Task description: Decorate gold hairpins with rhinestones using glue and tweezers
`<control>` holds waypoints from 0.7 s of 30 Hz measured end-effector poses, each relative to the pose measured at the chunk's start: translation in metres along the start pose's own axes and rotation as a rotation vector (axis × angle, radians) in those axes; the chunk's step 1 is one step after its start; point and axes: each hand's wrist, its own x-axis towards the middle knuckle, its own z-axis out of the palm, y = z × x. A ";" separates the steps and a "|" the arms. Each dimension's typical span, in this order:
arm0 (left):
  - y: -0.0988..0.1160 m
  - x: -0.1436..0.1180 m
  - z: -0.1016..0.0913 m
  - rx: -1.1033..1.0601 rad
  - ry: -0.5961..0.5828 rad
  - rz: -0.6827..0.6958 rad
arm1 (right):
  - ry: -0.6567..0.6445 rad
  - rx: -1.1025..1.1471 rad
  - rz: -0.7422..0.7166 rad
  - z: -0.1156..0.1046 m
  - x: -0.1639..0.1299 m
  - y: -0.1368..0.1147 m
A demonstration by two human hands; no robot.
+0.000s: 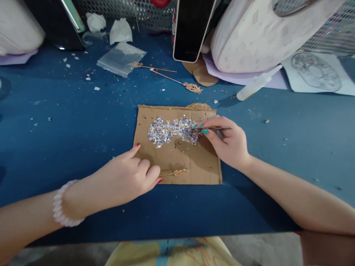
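A bow-shaped patch of small shiny blue, white and silver gems [177, 131] lies on a piece of brown cardboard [198, 170]. My right hand [230, 142] is closed in a pinch on slim metal tweezers [222, 128], whose tips reach the right lobe of the bow. My left hand [127, 177] rests at the cardboard's left edge, index finger stretched out and the other fingers curled. From between its thumb and curled fingers sticks out a thin gold hair stick [180, 172] with an ornate end; the rest of it is hidden by the hand.
Behind the cardboard lie two more gold sticks [191, 87], a clear plastic bag [121, 59] and crumpled tissue [121, 31]. A phone [192, 29] leans upright. A glue bottle [253, 87] lies at right, near a pale bag [246, 40] and a printed sheet [318, 72].
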 end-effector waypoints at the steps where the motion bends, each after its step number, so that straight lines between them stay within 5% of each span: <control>1: 0.000 0.000 0.000 0.000 -0.005 0.003 | 0.003 -0.001 0.000 0.000 0.000 0.000; 21: -0.003 -0.002 -0.001 -0.016 -0.043 0.013 | 0.081 -0.044 -0.073 -0.004 0.005 0.006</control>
